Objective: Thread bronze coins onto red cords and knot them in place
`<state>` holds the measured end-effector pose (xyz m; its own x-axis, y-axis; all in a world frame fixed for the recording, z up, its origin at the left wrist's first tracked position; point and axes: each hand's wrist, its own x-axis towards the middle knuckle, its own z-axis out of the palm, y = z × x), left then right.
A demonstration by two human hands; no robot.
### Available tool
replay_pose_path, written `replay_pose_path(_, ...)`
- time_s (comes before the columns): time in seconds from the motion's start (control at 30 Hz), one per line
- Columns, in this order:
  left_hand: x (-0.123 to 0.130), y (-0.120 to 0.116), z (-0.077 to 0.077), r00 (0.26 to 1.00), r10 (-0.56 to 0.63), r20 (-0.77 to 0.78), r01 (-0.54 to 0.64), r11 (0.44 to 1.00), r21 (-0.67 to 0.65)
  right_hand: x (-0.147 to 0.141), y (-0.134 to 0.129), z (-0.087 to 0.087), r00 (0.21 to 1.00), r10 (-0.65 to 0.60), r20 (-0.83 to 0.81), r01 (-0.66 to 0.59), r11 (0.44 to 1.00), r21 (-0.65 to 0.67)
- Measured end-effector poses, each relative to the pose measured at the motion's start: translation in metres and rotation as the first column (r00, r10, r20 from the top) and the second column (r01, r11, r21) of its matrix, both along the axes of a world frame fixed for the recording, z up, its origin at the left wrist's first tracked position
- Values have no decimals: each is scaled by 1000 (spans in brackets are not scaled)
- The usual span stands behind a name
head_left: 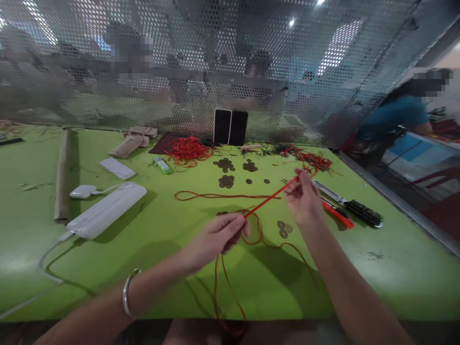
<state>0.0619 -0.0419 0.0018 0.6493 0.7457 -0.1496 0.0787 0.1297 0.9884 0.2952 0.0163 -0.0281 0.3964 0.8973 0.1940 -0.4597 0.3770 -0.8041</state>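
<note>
A red cord is stretched taut on a slant between my two hands above the green table. My left hand, fingers closed, pinches its lower end, and loose loops of cord hang from there past the table's front edge. The upper end is pinched by my right hand, fingers closed. Slack cord curls on the table below, near three round coins with holes. Beyond my hands lies a separate looped red cord. More holed coins sit in small piles behind it.
Right of my right hand lie a black-bristled brush and a red-handled tool. A white power strip with its cable is at left, beside a long tube. Red cord heaps and two phones stand before a perforated metal screen.
</note>
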Motion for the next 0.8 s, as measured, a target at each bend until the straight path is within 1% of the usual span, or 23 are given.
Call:
replay_pose_path(0.03,-10,11,4,994,-7,-106,21,991,134,16,6,2,996,-63,-65,62,998,-12)
replay_pose_path(0.07,-21,24,7,975,14,-223,47,963,266,33,11,3,987,-129,-101,126,991,-34)
replay_pose_path(0.1,-34,38,9,944,71,-321,58,926,374,47,16,3,979,-184,-84,180,982,-62)
replay_pose_path(0.13,-46,53,10,911,120,-395,78,889,451,61,20,2,970,-242,-21,240,967,-86)
replay_pose_path(0.17,-59,68,9,881,158,-446,109,849,517,71,24,-1,957,-279,84,287,951,-110)
replay_pose_path(0.23,-84,94,6,838,234,-492,160,757,633,85,28,-8,920,-273,281,325,933,-156)
replay_pose_path(0.27,-95,105,3,811,272,-518,180,727,663,88,29,-13,905,-234,357,313,931,-185)
replay_pose_path(0.33,-113,122,-5,721,348,-599,229,697,680,90,31,-22,880,-119,459,258,933,-253)
replay_pose_path(0.37,-121,128,-9,675,373,-637,254,693,675,90,32,-26,855,-55,516,235,928,-289)
replay_pose_path(0.43,-132,137,-18,621,392,-679,284,695,661,90,32,-31,776,56,628,218,911,-351)
replay_pose_path(0.5,-138,143,-27,607,383,-696,302,699,648,91,33,-34,677,129,725,243,890,-386)
replay_pose_path(0.57,-140,146,-35,598,385,-703,316,693,648,93,33,-35,572,174,802,286,874,-394)
replay_pose_path(0.67,-140,148,-42,581,429,-692,316,664,677,98,32,-34,419,192,888,348,869,-352)
replay_pose_path(0.8,-139,149,-45,573,479,-665,323,613,721,101,30,-34,240,191,952,384,882,-273)
